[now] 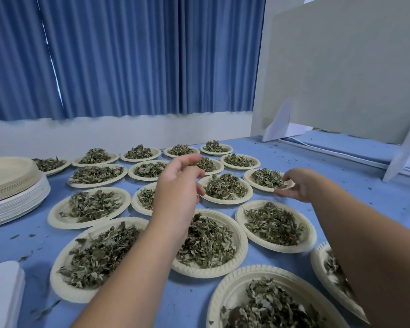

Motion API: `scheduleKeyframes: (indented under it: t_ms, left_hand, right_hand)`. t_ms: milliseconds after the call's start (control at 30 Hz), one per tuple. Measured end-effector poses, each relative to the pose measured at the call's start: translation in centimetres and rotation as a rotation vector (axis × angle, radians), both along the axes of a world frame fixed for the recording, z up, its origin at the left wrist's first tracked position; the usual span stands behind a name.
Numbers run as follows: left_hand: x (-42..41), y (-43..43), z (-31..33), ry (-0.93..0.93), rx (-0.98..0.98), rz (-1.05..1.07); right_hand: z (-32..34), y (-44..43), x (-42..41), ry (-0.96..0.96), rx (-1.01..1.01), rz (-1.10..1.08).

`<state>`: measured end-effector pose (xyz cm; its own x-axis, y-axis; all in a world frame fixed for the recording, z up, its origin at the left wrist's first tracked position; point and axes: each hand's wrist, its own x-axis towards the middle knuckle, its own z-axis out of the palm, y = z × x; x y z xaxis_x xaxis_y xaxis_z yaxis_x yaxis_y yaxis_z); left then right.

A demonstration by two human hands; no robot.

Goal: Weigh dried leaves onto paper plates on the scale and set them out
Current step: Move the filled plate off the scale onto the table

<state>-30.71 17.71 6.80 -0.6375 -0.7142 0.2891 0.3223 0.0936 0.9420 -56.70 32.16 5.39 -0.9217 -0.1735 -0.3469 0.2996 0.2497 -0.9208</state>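
Observation:
Several cream paper plates heaped with dried green leaves lie in rows on the blue table (341, 185). My right hand (298, 185) reaches to the right end of the third row. It pinches the near right rim of a leaf-filled paper plate (258, 185) between thumb and curled fingers. My left hand (178, 185) hovers above the middle plates, covering part of one plate (140, 200). Its fingers are loosely curled and hold nothing that I can see. No scale is in view.
A tall stack of unused paper plates (12, 185) stands at the left edge. A white stack (3, 292) sits at the near left corner. Grey partition boards on white feet (341, 67) stand at the back right. Blue curtains hang behind. Leaf crumbs dot the table.

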Motion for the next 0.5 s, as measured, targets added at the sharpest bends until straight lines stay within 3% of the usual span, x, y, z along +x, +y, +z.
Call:
scheduleKeyframes:
  t_ms: [133, 267, 433, 500]
  left_hand:
    - [1.7, 0.4, 2.8, 0.079, 0.019, -0.012]
    - [6.3, 0.0, 5.9, 0.237, 0.041, 0.005]
    - [14.4, -4.2, 6.0, 0.163, -0.052, 0.136]
    - [18.3, -7.0, 5.0, 0.121, -0.041, 0.259]
  right_hand:
    - [2.4, -1.5, 3.7, 0.026, -0.093, 0.095]
    - [5.3, -6.0, 9.6, 0.043, -0.245, 0.357]
    - [8.0, -12.1, 18.7, -0.03, -0.449, 0.671]
    - [8.2, -14.8, 22.4, -0.053, -0.428, 0.784]
